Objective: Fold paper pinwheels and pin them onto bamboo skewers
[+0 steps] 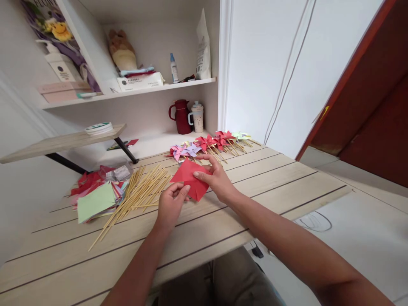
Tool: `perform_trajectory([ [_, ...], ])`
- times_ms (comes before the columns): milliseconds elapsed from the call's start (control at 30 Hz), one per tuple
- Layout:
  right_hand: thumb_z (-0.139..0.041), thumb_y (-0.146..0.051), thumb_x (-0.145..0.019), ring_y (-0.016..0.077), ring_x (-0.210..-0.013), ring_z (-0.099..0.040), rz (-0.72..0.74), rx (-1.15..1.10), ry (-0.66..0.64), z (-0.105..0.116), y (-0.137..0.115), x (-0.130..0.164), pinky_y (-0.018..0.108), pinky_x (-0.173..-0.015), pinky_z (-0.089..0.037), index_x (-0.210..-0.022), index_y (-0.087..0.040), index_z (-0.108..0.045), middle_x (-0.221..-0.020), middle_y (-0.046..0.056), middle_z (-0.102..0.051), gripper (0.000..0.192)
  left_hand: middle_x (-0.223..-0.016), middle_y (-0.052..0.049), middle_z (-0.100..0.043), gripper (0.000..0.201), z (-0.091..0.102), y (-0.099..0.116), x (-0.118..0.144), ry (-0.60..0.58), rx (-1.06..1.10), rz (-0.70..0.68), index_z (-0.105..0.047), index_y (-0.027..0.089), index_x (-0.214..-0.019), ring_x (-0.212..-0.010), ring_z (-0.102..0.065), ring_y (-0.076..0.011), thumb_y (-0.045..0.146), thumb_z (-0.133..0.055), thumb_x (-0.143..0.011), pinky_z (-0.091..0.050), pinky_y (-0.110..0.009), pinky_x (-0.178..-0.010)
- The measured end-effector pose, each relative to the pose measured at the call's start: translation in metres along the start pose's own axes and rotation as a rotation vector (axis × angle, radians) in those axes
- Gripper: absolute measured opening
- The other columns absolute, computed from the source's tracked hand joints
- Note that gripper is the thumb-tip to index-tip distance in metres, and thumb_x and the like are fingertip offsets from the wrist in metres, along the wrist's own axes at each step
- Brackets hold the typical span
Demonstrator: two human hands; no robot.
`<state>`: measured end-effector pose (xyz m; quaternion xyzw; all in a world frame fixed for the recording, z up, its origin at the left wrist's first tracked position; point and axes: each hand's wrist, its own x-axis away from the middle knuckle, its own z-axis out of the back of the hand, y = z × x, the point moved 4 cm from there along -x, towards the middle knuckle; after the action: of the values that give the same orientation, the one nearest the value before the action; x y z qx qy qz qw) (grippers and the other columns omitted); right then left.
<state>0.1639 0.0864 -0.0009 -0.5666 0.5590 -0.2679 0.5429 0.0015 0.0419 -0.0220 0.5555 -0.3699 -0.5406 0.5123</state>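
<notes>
At the far left of the counter (287,178) a stack of coloured paper (95,195) is seen, with a heap of wooden sticks (140,193) just beside it. The red paper sheet (190,178) is held just above the counter's middle: its lower left edge is pinched by the left hand (170,204), fingers closed on it, while the right hand (216,178) grips its right side. Finished pinwheels (207,144) are lined up behind.

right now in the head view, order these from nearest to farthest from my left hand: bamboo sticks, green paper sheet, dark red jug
Measured from the left hand:
1. Bamboo sticks, just to its left on the table.
2. Green paper sheet, farther left, atop the paper stack.
3. Dark red jug, at the back under the shelf.
</notes>
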Motion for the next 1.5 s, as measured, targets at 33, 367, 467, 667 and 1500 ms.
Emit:
perform_trajectory([
  [33, -0.083, -0.040, -0.075, 0.0171, -0.063, -0.065, 0.012, -0.008, -0.004, 0.000, 0.000, 0.000, 0.028, -0.058, -0.050, -0.120, -0.028, -0.054, -0.073, -0.003, -0.070, 0.055, -0.057, 0.002, -0.063, 0.026, 0.001, 0.000, 0.000, -0.002, -0.021, -0.008, -0.068, 0.020, -0.074, -0.058, -0.060, -0.0153, 0.045, -0.074, -0.077, -0.046, -0.027, -0.064],
  [367, -0.075, -0.042, -0.083, 0.0152, -0.062, -0.060, 0.078, 0.011, -0.029, -0.002, -0.002, 0.001, 0.027, -0.058, -0.045, -0.120, -0.029, -0.054, -0.077, -0.002, -0.067, 0.045, -0.056, 0.001, -0.061, 0.036, 0.005, 0.001, 0.000, 0.033, -0.019, -0.015, -0.068, 0.020, -0.070, -0.059, -0.055, -0.0144, 0.053, -0.068, -0.084, -0.044, -0.026, -0.063],
  [467, -0.067, -0.038, -0.090, 0.0143, -0.066, -0.056, 0.174, 0.163, -0.038, -0.003, -0.003, 0.004, 0.027, -0.061, -0.042, -0.106, -0.026, -0.060, -0.080, -0.001, -0.063, 0.021, -0.055, 0.002, -0.058, 0.041, 0.008, -0.001, -0.001, 0.076, 0.021, -0.024, -0.064, 0.019, -0.063, -0.058, -0.052, -0.0132, 0.054, -0.068, -0.085, -0.042, -0.025, -0.062],
  [667, -0.059, -0.029, -0.093, 0.0156, -0.080, -0.056, 0.312, 0.374, -0.073, -0.005, -0.007, 0.008, 0.030, -0.072, -0.042, -0.087, -0.022, -0.063, -0.088, 0.001, -0.063, 0.010, -0.052, 0.002, -0.055, 0.041, 0.014, -0.005, -0.002, 0.184, 0.001, -0.032, -0.065, 0.019, -0.064, -0.054, -0.049, -0.0121, 0.054, -0.070, -0.083, -0.039, -0.024, -0.057],
  [1500, -0.071, -0.032, -0.085, 0.0161, -0.074, -0.061, 0.235, 0.449, -0.072, -0.005, -0.003, 0.005, 0.030, -0.073, -0.047, -0.078, -0.021, -0.067, -0.078, 0.000, -0.071, 0.014, -0.093, -0.006, -0.068, 0.021, 0.011, 0.018, 0.004, 0.198, -0.214, -0.322, -0.074, 0.022, -0.083, -0.091, -0.064, -0.0209, 0.041, -0.067, -0.086, -0.050, -0.032, -0.087],
])
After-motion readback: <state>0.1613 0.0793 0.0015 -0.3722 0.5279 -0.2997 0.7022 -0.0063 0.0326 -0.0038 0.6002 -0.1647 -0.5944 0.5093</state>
